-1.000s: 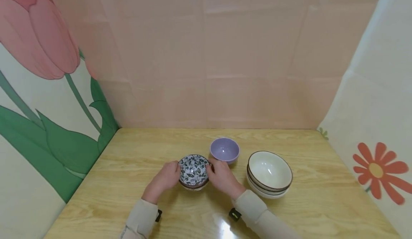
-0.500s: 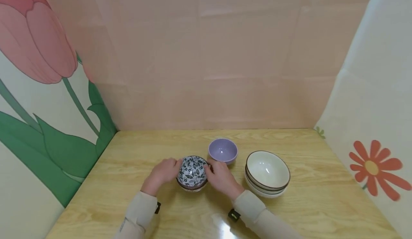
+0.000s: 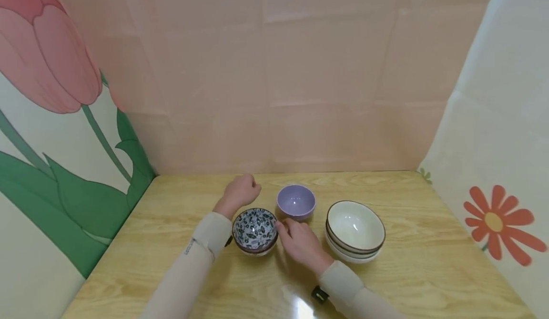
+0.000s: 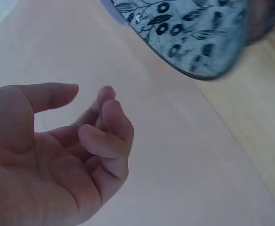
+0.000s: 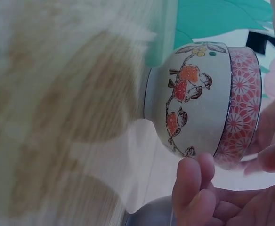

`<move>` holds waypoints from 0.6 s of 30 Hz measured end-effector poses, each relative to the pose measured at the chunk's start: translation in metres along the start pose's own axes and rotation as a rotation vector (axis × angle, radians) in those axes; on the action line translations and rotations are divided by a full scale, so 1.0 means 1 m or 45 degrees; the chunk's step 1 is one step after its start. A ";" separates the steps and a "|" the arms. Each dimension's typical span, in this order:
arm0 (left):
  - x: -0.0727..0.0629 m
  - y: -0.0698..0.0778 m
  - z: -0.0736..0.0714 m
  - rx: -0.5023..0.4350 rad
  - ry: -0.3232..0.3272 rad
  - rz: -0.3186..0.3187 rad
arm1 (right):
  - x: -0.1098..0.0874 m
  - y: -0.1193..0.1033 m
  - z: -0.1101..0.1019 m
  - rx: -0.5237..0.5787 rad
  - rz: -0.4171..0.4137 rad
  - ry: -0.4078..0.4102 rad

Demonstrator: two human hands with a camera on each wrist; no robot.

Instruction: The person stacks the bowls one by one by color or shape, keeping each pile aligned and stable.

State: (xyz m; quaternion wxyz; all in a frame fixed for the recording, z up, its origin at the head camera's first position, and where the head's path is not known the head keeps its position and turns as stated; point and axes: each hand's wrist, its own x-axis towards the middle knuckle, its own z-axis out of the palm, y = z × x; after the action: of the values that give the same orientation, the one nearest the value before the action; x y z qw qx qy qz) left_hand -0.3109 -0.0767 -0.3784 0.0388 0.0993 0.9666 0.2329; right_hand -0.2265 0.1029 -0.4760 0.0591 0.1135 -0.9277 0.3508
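A small bowl with a dark floral inside sits nested in another bowl on the table, in front of me. In the right wrist view, the lower bowl is cream with orange birds, and the upper bowl's red flowered outside rises above it. My left hand is behind and left of this stack; its loosely bent fingers hold nothing and are clear of the bowl. Beside the stack's right rim is my right hand, relaxed, with its fingertips right at the bowl's side.
A purple bowl stands just behind my right hand. Several larger cream bowls with brown rims are stacked to the right on the wooden table. A pink sheet hangs at the table's back edge.
My left hand has let go of the floral bowl and moved up and away behind it. My right thumb has come off the rim to just outside it. The bowls stay put.
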 end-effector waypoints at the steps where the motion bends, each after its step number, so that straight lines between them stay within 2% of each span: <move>1: 0.006 0.004 0.001 -0.003 -0.016 0.002 | -0.002 0.001 -0.001 -0.014 0.015 -0.010; 4: 0.020 0.014 0.008 -0.009 -0.079 -0.012 | -0.006 0.004 -0.002 -0.031 0.044 -0.035; 7: 0.028 0.023 0.017 0.009 -0.128 -0.030 | -0.009 0.005 -0.003 -0.017 0.049 -0.061; 12: 0.032 0.037 0.029 0.038 -0.226 -0.067 | -0.012 0.006 -0.004 0.016 0.033 -0.079; 18: 0.037 0.044 0.037 -0.020 -0.336 -0.129 | -0.014 0.007 -0.007 0.028 0.030 -0.098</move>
State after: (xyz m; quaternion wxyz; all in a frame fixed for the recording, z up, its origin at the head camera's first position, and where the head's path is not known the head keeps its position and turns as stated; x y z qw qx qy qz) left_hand -0.3349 -0.0136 -0.3925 0.1783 0.0798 0.9550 0.2230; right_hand -0.2145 0.1151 -0.4783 0.0181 0.1168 -0.9266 0.3571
